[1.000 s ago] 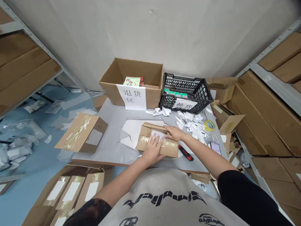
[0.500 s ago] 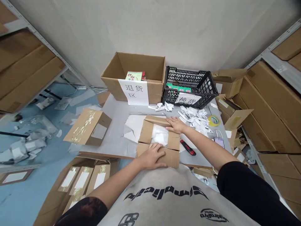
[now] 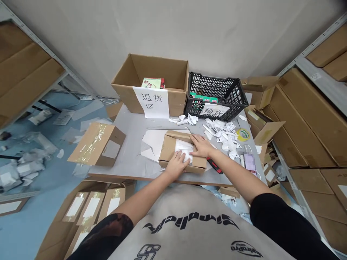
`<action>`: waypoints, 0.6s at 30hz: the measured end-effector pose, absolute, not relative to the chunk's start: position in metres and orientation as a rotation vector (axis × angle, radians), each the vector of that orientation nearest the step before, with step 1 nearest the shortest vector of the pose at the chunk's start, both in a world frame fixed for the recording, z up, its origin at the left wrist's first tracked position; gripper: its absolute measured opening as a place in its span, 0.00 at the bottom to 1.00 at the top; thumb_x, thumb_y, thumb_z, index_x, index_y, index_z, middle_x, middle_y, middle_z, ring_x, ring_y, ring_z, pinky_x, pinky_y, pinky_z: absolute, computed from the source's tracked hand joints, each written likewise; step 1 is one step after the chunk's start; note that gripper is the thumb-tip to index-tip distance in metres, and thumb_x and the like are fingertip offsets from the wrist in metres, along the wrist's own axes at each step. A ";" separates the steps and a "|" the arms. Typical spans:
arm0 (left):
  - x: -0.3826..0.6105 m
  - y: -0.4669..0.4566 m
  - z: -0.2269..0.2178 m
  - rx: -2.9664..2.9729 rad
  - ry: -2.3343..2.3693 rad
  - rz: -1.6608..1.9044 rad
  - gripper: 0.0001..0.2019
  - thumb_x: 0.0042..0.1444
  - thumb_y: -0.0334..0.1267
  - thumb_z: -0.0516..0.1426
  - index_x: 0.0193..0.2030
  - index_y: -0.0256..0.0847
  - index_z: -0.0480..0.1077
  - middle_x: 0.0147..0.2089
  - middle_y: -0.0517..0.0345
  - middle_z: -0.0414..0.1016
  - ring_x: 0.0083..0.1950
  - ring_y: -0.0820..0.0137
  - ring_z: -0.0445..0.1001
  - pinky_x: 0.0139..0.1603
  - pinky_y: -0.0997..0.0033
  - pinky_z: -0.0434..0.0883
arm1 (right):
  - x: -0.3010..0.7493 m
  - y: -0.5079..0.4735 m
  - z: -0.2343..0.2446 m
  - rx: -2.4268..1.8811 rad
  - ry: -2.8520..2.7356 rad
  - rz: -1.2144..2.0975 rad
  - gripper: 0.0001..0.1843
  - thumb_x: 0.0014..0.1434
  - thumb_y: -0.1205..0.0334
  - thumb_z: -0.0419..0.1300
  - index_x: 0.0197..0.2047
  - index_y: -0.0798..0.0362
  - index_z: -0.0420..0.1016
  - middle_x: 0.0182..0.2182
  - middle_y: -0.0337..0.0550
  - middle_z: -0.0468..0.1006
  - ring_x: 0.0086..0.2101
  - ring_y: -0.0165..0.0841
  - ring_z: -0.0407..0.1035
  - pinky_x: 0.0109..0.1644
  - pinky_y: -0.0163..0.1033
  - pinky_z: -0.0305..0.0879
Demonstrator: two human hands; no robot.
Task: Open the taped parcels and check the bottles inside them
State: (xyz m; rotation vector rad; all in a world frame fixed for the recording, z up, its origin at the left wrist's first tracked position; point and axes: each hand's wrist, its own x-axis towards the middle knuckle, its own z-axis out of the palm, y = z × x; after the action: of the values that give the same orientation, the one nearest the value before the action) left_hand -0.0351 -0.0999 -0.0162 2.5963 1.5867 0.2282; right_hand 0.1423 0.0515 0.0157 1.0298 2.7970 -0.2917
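In front of me on the table lies a small cardboard box (image 3: 167, 149) with its side flaps folded in. White packing (image 3: 182, 145) shows through the gap between those flaps. My left hand (image 3: 176, 167) reaches over the near edge, its spread fingers resting on the packing. My right hand (image 3: 202, 146) lies with fingers outstretched over the right flap and the box's far right corner. Partly hidden beneath my right forearm is a red and black utility knife (image 3: 214, 166). A torn white sheet (image 3: 151, 144) sticks out under the box.
A large carton (image 3: 176, 103) and a black plastic crate (image 3: 235, 112) stand at the back. Paper scraps (image 3: 223, 131), a tape roll (image 3: 243, 134) and a phone (image 3: 249, 161) lie right. A taped box (image 3: 94, 144) sits left, above an open carton of boxes (image 3: 54, 227).
My left hand has moved from the near flap onto the white packing. That flap no longer lies spread out toward me. My right hand has stayed at the far right corner.
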 end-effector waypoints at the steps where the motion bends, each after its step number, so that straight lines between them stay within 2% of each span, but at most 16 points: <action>1: -0.036 -0.097 -0.017 2.620 1.570 0.221 0.29 0.50 0.43 0.68 0.58 0.43 0.65 0.60 0.43 0.68 0.67 0.49 0.60 0.66 0.45 0.55 | 0.140 0.055 0.014 1.038 2.762 -0.330 0.60 0.50 0.34 0.61 0.73 0.60 0.40 0.68 0.64 0.54 0.65 0.54 0.50 0.66 0.56 0.46; 5: -0.032 -0.091 -0.025 2.681 1.592 0.248 0.16 0.59 0.37 0.60 0.55 0.43 0.68 0.57 0.45 0.70 0.64 0.54 0.64 0.65 0.47 0.57 | 0.135 0.068 0.016 1.033 2.669 -0.391 0.58 0.49 0.40 0.65 0.73 0.56 0.43 0.64 0.62 0.61 0.60 0.53 0.59 0.62 0.52 0.54; 8: -0.021 -0.085 -0.028 2.669 1.639 0.273 0.13 0.62 0.35 0.57 0.53 0.43 0.69 0.58 0.45 0.70 0.65 0.55 0.63 0.66 0.45 0.56 | 0.138 0.076 0.021 1.125 2.646 -0.368 0.45 0.55 0.48 0.62 0.71 0.52 0.51 0.62 0.58 0.65 0.59 0.51 0.62 0.61 0.52 0.56; 10: -0.015 -0.080 -0.024 2.651 1.623 0.246 0.15 0.60 0.37 0.60 0.53 0.43 0.69 0.59 0.44 0.69 0.65 0.53 0.63 0.66 0.44 0.56 | 0.141 0.078 0.023 1.221 2.627 -0.337 0.39 0.59 0.50 0.58 0.70 0.51 0.53 0.61 0.58 0.67 0.58 0.50 0.62 0.61 0.54 0.55; 14: -0.021 -0.071 -0.009 2.621 1.437 0.270 0.25 0.52 0.52 0.65 0.54 0.45 0.70 0.64 0.43 0.63 0.66 0.49 0.60 0.64 0.44 0.58 | 0.143 0.073 0.028 1.272 2.627 -0.295 0.43 0.58 0.49 0.59 0.71 0.55 0.49 0.63 0.62 0.63 0.62 0.52 0.57 0.64 0.58 0.48; 16: -0.032 -0.068 -0.001 2.625 1.391 0.298 0.26 0.55 0.59 0.60 0.53 0.43 0.72 0.59 0.44 0.68 0.65 0.50 0.61 0.65 0.45 0.57 | 0.143 0.066 0.033 1.277 2.678 -0.245 0.44 0.57 0.50 0.60 0.71 0.57 0.49 0.66 0.63 0.58 0.65 0.54 0.50 0.66 0.59 0.44; 18: -0.045 -0.066 0.006 2.660 1.424 0.301 0.25 0.60 0.60 0.54 0.48 0.41 0.75 0.50 0.46 0.74 0.62 0.53 0.64 0.66 0.43 0.54 | 0.144 0.057 0.039 1.256 2.798 -0.159 0.40 0.58 0.52 0.60 0.69 0.56 0.55 0.68 0.61 0.55 0.66 0.53 0.45 0.66 0.57 0.43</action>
State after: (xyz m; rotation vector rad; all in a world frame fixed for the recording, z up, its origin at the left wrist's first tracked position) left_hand -0.0449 -0.0658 0.0058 2.6604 1.4240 0.3013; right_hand 0.1444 0.0570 0.0389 1.2559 2.7982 -0.1595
